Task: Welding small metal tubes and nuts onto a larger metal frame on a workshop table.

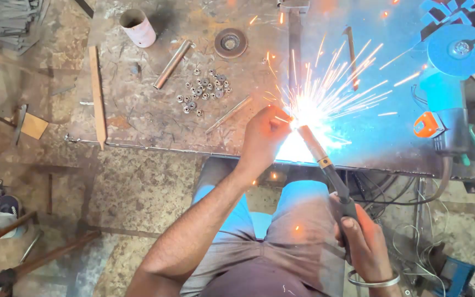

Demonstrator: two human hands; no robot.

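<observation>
My right hand grips the black handle of a welding torch, whose tip points up at a bright white arc on the steel table. Sparks spray up and to the right from the arc. My left hand rests on the table's front edge just left of the arc, fingers closed on a small piece that the glare hides. A metal bangle circles my right wrist.
Several small nuts lie mid-table, with a metal tube, a thin rod, a grinding disc, a white cup and a wooden strip. A teal angle grinder sits at the right. Cables hang below right.
</observation>
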